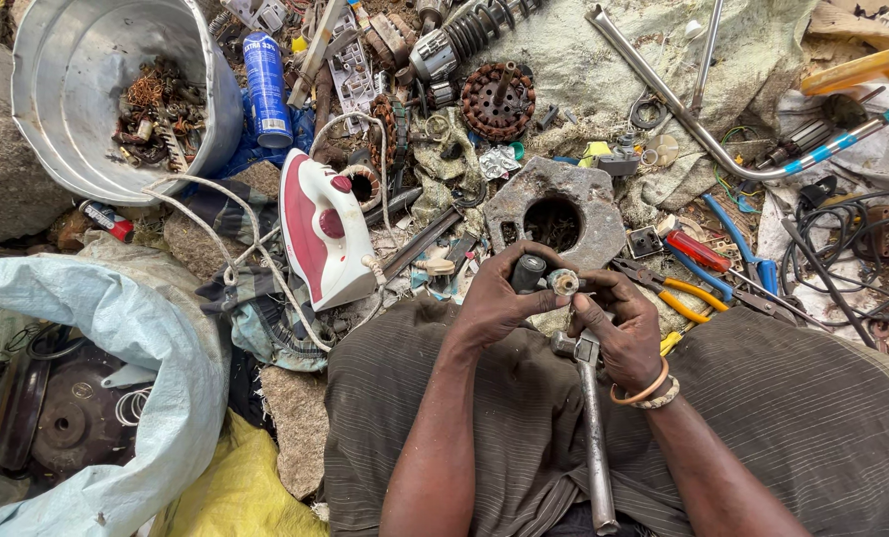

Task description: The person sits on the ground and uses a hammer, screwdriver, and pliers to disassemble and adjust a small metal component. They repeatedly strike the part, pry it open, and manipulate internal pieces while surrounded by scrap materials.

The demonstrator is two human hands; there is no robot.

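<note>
part in hand: small motor part [547,278], dark cylinder on its left end and a pale round metal end on the right, held up over my lap, just near of the grey block with the hole [554,211]

left hand [494,298]: fingers curled tight around the dark end, so it's gripped

right hand [619,323]: fingertips pinching at the pale end, rest of the hand half closed

how far along: I'd say middle of it. The piece is still in one lump, nothing split off it that I can see

what's left: getting the two ends apart, by my guess

hammer [592,418]: lying on my lap between my arms, head toward the hands, not held

bucket [62,149]: far left, tipped on its side, a little heap of coppery wire bits and small scrap inside, mostly empty

sack [156,348]: near left, pale blue, mouth open, dark round metal parts and a loop of wire inside

pliers [678,293]: orange handles, just right of my hands on the ground

iron [320,229]: red and white, left of my hands, cord trailing
</note>
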